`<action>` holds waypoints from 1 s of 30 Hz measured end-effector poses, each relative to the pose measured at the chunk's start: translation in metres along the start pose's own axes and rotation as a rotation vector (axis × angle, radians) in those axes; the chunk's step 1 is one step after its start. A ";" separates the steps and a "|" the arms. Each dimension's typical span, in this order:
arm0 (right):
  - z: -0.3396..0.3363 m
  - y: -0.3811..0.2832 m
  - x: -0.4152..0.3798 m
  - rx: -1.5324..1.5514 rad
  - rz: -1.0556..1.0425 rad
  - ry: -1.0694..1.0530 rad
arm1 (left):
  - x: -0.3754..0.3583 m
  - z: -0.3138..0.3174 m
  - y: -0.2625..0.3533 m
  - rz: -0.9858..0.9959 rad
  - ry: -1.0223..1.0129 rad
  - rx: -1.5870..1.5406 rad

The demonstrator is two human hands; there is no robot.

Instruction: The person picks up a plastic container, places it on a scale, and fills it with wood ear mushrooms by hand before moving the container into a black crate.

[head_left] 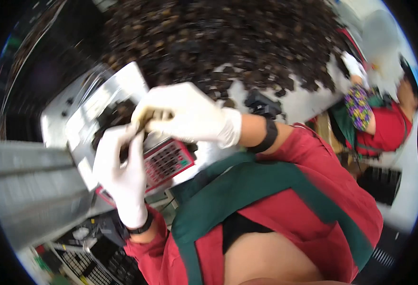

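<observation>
My left hand, in a white glove, is closed with thumb and fingertips pinched around a small dark brown piece. My right hand, also gloved, has its fingers curled on the same piece, so the fingertips of both hands meet there. Right below them is a scale with a red-framed keypad. Beside my left hand, dark brown pieces lie in a light-coloured tray or pan, partly hidden by my hands.
A large heap of dark flat pieces spreads over the white table. A black device sits at its near edge. On the right, a co-worker in red reaches a gloved hand toward the heap. Dark crates stand at lower left.
</observation>
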State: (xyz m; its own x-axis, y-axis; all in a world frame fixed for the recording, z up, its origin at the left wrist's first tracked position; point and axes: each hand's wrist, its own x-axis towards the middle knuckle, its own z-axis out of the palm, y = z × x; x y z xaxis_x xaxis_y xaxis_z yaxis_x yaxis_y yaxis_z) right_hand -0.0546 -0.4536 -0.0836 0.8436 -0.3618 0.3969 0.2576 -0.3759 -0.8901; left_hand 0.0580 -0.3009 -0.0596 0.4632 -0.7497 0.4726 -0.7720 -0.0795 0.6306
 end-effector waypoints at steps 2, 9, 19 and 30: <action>-0.003 0.001 -0.030 0.075 0.133 0.026 | -0.015 0.012 0.005 0.054 -0.077 -0.028; -0.025 0.019 -0.131 0.213 0.590 -0.149 | -0.049 0.057 0.022 0.000 -0.532 -0.201; -0.108 0.047 -0.171 0.333 0.704 0.204 | -0.039 0.034 0.061 -0.394 -0.449 -0.431; -0.136 0.105 -0.148 -0.936 0.613 0.097 | -0.057 -0.049 -0.026 -0.309 0.193 -0.140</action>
State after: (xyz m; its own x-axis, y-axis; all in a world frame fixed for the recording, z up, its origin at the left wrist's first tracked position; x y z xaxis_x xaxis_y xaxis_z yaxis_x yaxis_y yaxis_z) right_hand -0.2165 -0.5554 -0.2051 0.6557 -0.7550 0.0015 -0.6782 -0.5899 -0.4382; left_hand 0.0727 -0.2240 -0.0729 0.7482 -0.5663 0.3458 -0.5226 -0.1818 0.8330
